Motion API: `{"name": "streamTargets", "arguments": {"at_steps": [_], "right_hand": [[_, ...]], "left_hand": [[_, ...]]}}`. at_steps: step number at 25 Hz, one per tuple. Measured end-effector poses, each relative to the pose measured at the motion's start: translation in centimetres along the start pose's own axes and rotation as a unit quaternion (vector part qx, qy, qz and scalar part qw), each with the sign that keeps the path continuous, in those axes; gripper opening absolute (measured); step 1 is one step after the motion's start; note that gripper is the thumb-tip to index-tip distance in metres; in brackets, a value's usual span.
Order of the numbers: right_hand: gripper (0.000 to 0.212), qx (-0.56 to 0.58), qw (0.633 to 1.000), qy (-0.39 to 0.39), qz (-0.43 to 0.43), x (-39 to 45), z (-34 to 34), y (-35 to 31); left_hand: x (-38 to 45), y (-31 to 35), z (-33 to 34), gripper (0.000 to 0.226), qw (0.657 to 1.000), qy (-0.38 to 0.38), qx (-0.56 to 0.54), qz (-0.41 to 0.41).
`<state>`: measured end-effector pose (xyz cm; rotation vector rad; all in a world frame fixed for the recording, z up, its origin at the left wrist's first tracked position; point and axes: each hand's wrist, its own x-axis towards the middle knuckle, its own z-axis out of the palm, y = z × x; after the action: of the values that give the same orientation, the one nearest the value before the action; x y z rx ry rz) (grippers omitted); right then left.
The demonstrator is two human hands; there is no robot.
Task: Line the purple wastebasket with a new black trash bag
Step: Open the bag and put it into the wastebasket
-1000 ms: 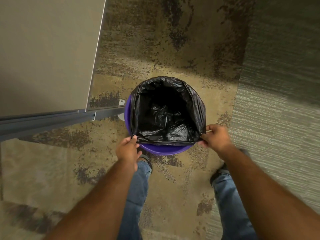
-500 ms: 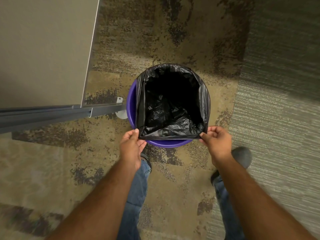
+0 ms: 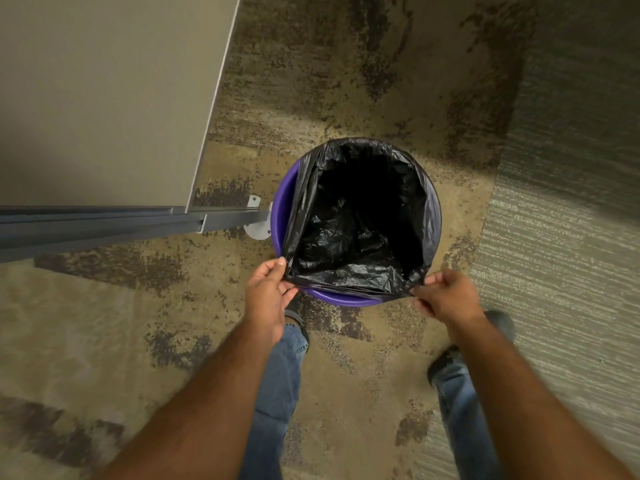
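The round purple wastebasket [image 3: 282, 206] stands on the carpet in the middle of the view. A black trash bag [image 3: 356, 244] hangs inside it, its mouth spread open. The bag's far and right edges lie over the rim; purple rim shows on the left and along the near side. My left hand [image 3: 268, 292] pinches the bag's near-left corner. My right hand [image 3: 445, 296] pinches the near-right corner. Between them the bag's near edge is stretched straight just above the basket's near rim.
A beige partition panel [image 3: 104, 98] with a grey metal base rail [image 3: 104, 225] stands at the left, its foot bracket [image 3: 258, 230] touching the basket's left side. Patterned brown carpet lies around; a grey-green carpet strip [image 3: 561, 237] runs along the right. My jeans and shoes are below the basket.
The bag's mouth has widened and its far and right edges have settled over the rim. Both hands have kept their grip on the near corners. The view has shifted slightly.
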<state>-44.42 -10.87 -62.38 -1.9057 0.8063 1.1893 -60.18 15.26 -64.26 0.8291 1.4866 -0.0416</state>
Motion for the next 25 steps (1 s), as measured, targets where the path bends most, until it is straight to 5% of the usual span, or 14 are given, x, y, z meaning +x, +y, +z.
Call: {"name": "streamTargets", "arguments": {"at_steps": [3, 6, 8, 9, 11, 13, 15, 19, 21, 23, 25], "right_hand": [[0.039, -0.169, 0.982, 0.071, -0.038, -3.4, -1.2, -3.3], [0.029, -0.307, 0.904, 0.161, -0.25, -5.3, 2.8, -9.8], [0.019, -0.32, 0.845, 0.095, -0.417, -5.2, 8.3, -13.9], [0.033, -0.369, 0.801, 0.051, -0.47, -4.9, 11.1, -15.7], [0.057, -0.491, 0.717, -0.022, -0.494, -3.6, 15.8, -17.9], [0.057, -0.554, 0.672, -0.026, -0.49, -2.4, 18.4, -18.8], [0.052, -0.535, 0.679, -0.002, -0.503, -1.5, 19.2, -18.4], [0.058, -0.404, 0.767, -0.057, -0.495, -2.0, 17.1, -15.6], [0.036, -0.477, 0.729, -0.036, -0.49, -1.4, 13.1, -13.9], [0.02, -0.538, 0.66, 0.063, -0.52, -0.6, 7.8, -12.3], [0.02, -0.535, 0.644, 0.123, -0.532, -0.2, 3.0, -10.5]], "left_hand": [[0.2, 0.0, 0.0, 0.013, 0.998, 0.006, -0.058, -0.013], [0.5, -0.3, 0.1, 0.013, 0.997, 0.026, -0.071, -0.017], [0.9, -0.2, 0.0, 0.016, 0.997, 0.044, -0.068, -0.01], [1.1, -0.1, 0.0, 0.018, 0.997, 0.05, -0.062, -0.004], [1.5, 0.3, -0.3, 0.021, 0.997, 0.056, -0.058, 0.008], [2.0, 0.9, -0.8, 0.022, 0.996, 0.059, -0.059, 0.019], [2.6, 1.4, -1.2, 0.019, 0.995, 0.058, -0.081, 0.028], [4.2, 1.6, -1.6, 0.014, 0.973, 0.093, -0.208, -0.038], [4.4, 1.0, -1.3, 0.018, 0.963, 0.087, -0.231, -0.105], [3.9, -0.2, -0.4, 0.026, 0.963, 0.064, -0.212, -0.151], [2.8, -1.6, 0.8, 0.03, 0.97, 0.048, -0.176, -0.159]]}}
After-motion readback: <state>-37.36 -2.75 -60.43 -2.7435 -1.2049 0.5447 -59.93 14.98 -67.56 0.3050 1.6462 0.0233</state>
